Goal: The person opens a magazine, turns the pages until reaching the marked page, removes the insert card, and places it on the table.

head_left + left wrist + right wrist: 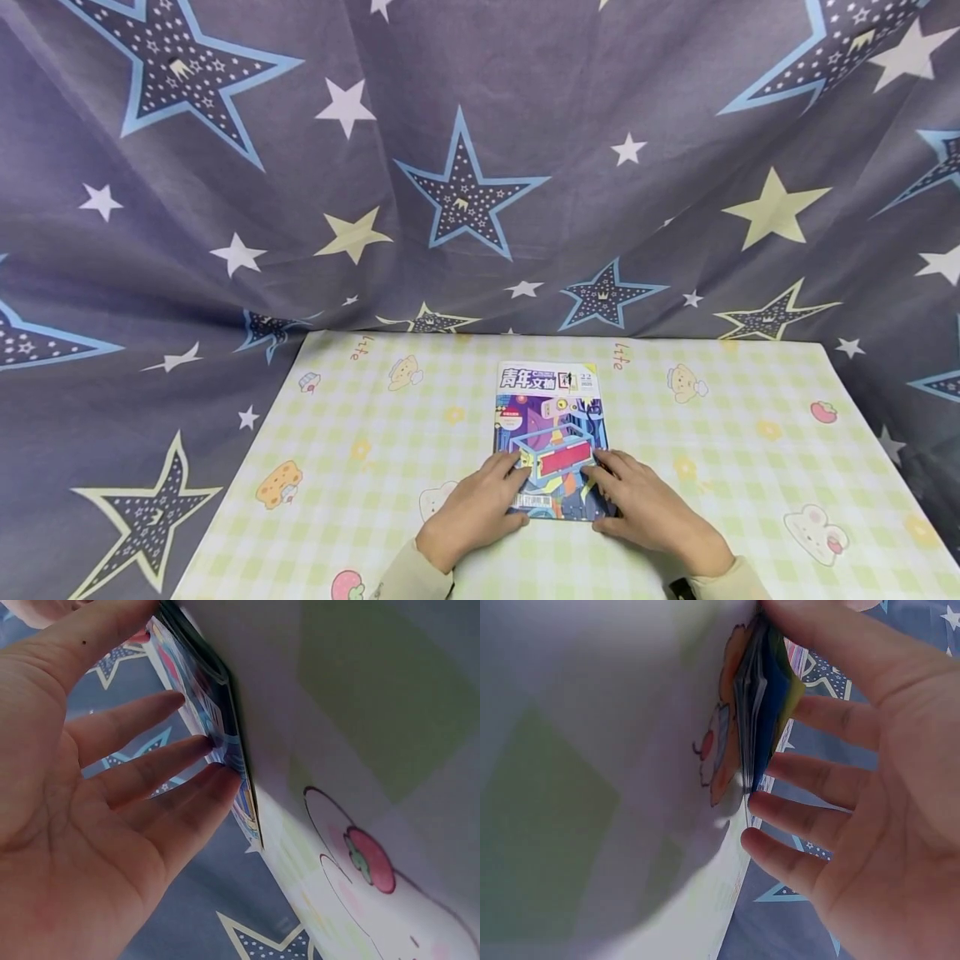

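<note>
A magazine (555,417) with a purple and blue illustrated cover lies face up, its title at the far end. My left hand (482,507) rests along its left side, fingertips on the cover and thumb by the near left corner. On the opposite side, my right hand (647,502) touches the cover with straight, spread fingers, its thumb near the lower right corner. In the left wrist view, relaxed fingers (161,787) meet the magazine's edge (225,720). The right wrist view shows slightly fanned page edges (751,712) beside the fingertips.
The table (375,500) has a pale green checked cloth printed with cartoon animals, strawberries and flowers. Behind it and along its sides hangs a dark purple-grey curtain (540,108) patterned with stars. Both forearms in light sleeves (412,575) come in from the near edge.
</note>
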Available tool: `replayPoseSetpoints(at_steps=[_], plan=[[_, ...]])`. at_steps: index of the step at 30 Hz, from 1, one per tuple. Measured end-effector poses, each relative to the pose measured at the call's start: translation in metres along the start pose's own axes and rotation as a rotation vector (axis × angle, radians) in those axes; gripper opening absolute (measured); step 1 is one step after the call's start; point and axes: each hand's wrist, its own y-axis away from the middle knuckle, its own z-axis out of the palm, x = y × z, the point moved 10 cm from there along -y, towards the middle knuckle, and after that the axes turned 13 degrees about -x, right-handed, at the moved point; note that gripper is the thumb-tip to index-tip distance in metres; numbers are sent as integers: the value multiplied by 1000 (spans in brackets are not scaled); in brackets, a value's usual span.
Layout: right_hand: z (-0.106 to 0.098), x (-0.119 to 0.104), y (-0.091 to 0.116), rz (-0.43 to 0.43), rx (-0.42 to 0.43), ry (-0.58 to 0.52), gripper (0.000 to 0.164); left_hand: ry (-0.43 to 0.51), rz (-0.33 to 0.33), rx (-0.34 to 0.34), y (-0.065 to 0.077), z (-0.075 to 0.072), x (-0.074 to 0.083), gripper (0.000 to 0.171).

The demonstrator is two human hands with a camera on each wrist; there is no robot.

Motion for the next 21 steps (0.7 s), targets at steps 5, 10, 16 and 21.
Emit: replayPoseSetpoints(at_steps=[5, 10, 16, 21], plan=[[-7, 0, 2, 0, 1, -27, 48, 25, -10, -40, 1, 1, -3, 64], [-23, -3, 2, -12, 106, -25, 24, 36, -2, -37, 2, 0, -5, 62], [-39, 12, 6, 174, 287, -7, 48, 54, 1, -40, 3, 0, -6, 60], [-41, 18, 6, 252, 345, -97, 47, 80, 13, -29, 3, -1, -7, 63]])
